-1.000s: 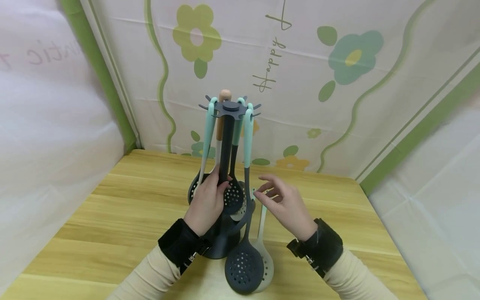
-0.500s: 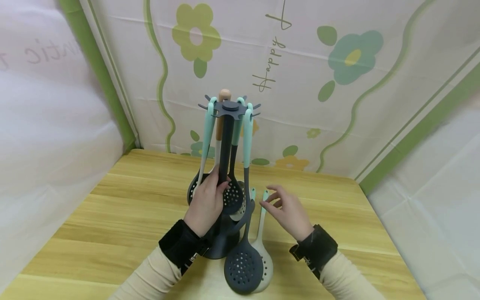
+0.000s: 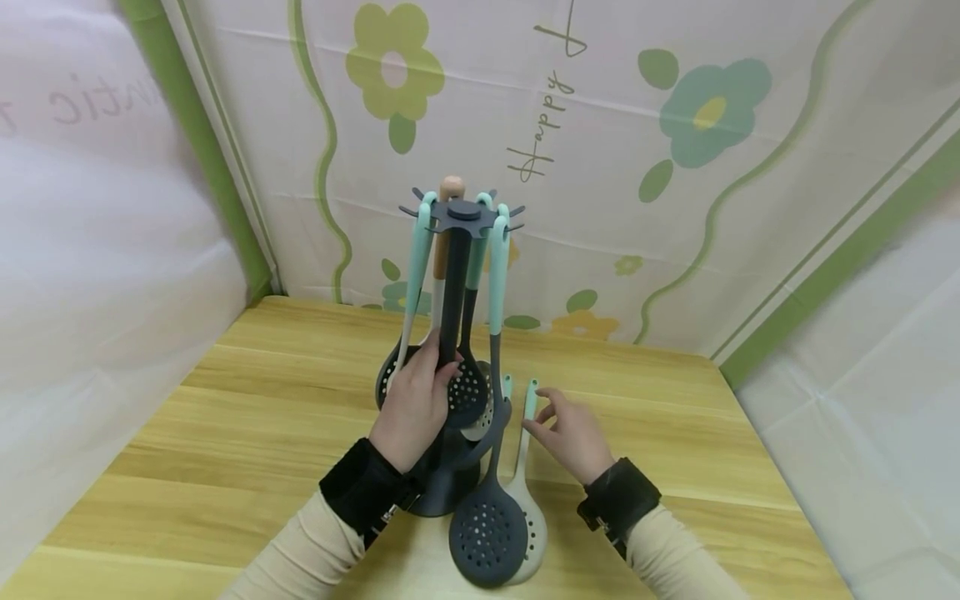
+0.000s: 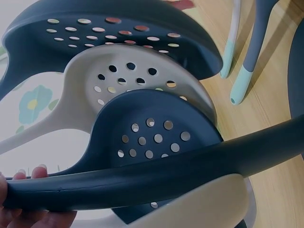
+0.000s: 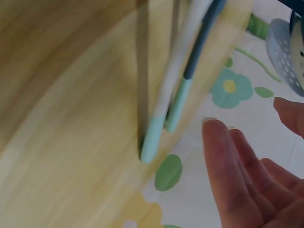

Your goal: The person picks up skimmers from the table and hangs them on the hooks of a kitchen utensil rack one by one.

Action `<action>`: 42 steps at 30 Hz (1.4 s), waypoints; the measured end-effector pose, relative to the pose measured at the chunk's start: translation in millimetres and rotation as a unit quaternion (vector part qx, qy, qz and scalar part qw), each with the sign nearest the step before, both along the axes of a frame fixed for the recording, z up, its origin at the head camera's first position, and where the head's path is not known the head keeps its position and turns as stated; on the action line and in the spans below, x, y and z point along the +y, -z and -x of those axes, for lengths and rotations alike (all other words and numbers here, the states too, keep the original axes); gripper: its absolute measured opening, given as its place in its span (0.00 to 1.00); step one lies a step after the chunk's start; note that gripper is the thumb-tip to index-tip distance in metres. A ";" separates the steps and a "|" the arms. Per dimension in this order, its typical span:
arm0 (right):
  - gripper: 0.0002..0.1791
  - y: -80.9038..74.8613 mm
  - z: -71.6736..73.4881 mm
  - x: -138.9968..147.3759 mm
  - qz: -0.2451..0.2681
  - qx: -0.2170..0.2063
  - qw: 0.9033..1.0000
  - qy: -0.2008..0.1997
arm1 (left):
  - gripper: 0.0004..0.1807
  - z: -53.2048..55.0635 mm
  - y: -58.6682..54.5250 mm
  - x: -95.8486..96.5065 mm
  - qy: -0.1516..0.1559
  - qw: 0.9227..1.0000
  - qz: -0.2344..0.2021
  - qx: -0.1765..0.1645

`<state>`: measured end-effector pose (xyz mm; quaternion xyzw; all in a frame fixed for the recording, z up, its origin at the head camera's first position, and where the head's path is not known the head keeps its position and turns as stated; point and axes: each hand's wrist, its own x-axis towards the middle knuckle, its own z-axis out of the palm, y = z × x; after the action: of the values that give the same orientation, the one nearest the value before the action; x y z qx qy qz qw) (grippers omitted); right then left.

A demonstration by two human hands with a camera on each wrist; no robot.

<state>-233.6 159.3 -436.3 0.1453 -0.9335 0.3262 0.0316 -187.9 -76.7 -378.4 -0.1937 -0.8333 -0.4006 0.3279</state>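
My left hand (image 3: 415, 404) grips the black post (image 3: 453, 283) of an upright utensil rack. In the left wrist view its fingers (image 4: 40, 172) wrap that post. Several mint-handled utensils hang round the top, among them a dark slotted ladle (image 4: 156, 128) and a pale slotted one (image 4: 78, 88). A cream skimmer (image 3: 536, 533) and a dark skimmer (image 3: 487, 537) lie on the table beside the base, mint handle ends pointing away. My right hand (image 3: 573, 433) is just right of the cream skimmer's handle, thumb and fingers apart; the right wrist view shows a gap between fingers (image 5: 223, 171) and handles.
The rack's round black base (image 3: 442, 492) stands on a wooden table (image 3: 247, 433). Hooks stick out from its top disc (image 3: 463, 210), where a wood-handled utensil (image 3: 452, 187) also hangs. A flower-printed cloth (image 3: 585, 250) rises behind the table, with white cloth at both sides.
My right hand has come down and slightly right, away from the hanging utensils to beside the cream skimmer's handle. The left hand keeps its grip on the post.
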 end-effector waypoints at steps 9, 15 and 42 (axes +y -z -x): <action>0.36 14.9 1.0 -1.8 -0.042 -0.043 0.998 0.003 | 0.18 1.1 0.6 -0.5 0.003 1.000 0.000 -0.005; 0.40 25.3 4.0 -2.9 -0.041 -0.115 0.992 0.014 | 0.18 1.6 1.0 -0.7 0.008 1.000 -0.004 -0.007; 0.13 40.6 8.2 -8.4 0.011 -0.188 0.982 0.014 | 0.19 1.3 0.4 -0.7 0.006 1.000 -0.006 -0.007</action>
<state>-241.8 150.9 -476.8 0.0675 -0.9213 0.3572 -0.1382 -189.2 -77.5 -378.9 -0.1936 -0.8319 -0.4091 0.3212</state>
